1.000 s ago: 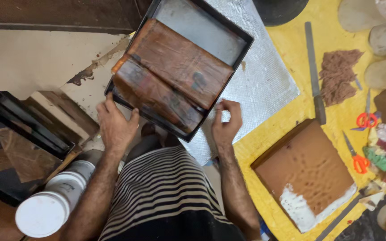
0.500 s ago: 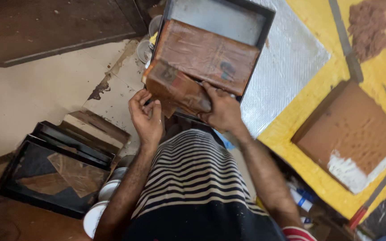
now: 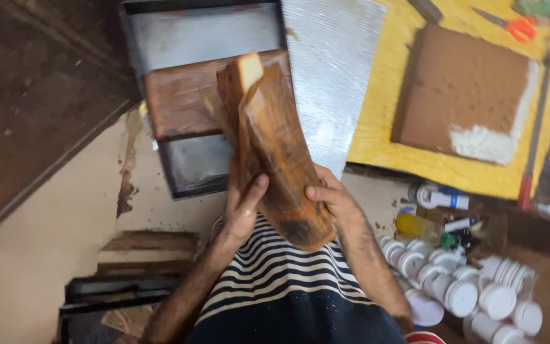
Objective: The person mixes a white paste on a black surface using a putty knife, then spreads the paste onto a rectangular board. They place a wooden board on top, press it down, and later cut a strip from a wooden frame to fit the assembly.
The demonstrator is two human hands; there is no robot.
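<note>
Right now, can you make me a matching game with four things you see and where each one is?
Things:
1. brown wooden slab
2. black tray
3. orange-handled scissors
4. white round lids

Places:
A. on the yellow sheet, top right
B. piled on the floor, bottom right
C. held up between the left hand and right hand
D. on the floor, holding another brown slab

Pairs: 1-C, 2-D, 3-A, 4-B

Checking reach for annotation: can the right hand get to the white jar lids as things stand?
Probably not right now. The right hand is wrapped on the brown slab, which the left hand holds too. The lids lie beside the right forearm with nothing between, so only the occupied grip blocks it.
</note>
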